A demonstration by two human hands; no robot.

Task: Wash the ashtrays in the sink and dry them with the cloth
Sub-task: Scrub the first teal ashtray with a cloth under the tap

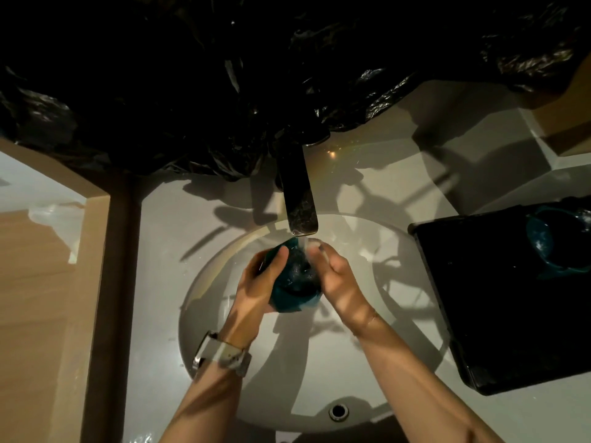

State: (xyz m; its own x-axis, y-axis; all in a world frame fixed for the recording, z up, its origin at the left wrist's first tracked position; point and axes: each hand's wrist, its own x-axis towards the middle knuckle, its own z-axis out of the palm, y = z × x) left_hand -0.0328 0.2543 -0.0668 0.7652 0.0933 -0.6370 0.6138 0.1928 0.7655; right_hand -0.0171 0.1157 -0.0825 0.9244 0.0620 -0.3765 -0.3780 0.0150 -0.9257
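I see both hands over the oval white sink (224, 314), holding a dark teal ashtray (295, 282) right under the spout of the faucet (299, 199), where a thin stream of water (303, 247) falls onto it. My left hand (260, 282) grips the ashtray from its left side, thumb curled over the upper rim and fingers wrapped behind it. My right hand (339, 276) presses against the ashtray's right edge with its fingers bent round the rim, so I read it as gripping too, though the fingertips are partly lost in the water. A wristwatch (220, 353) with a pale strap sits on the left wrist. To the right of the sink, on the pale bench (153, 251), lies a black tray (499, 298), and a second teal ashtray (550, 241) rests in its far right corner. Crumpled black plastic sheeting (224, 75) hangs across the whole top of the view, covering the base of the faucet. The overflow hole (338, 411) shows on the sink's near wall. A tan wooden panel (48, 282) stands on the left.
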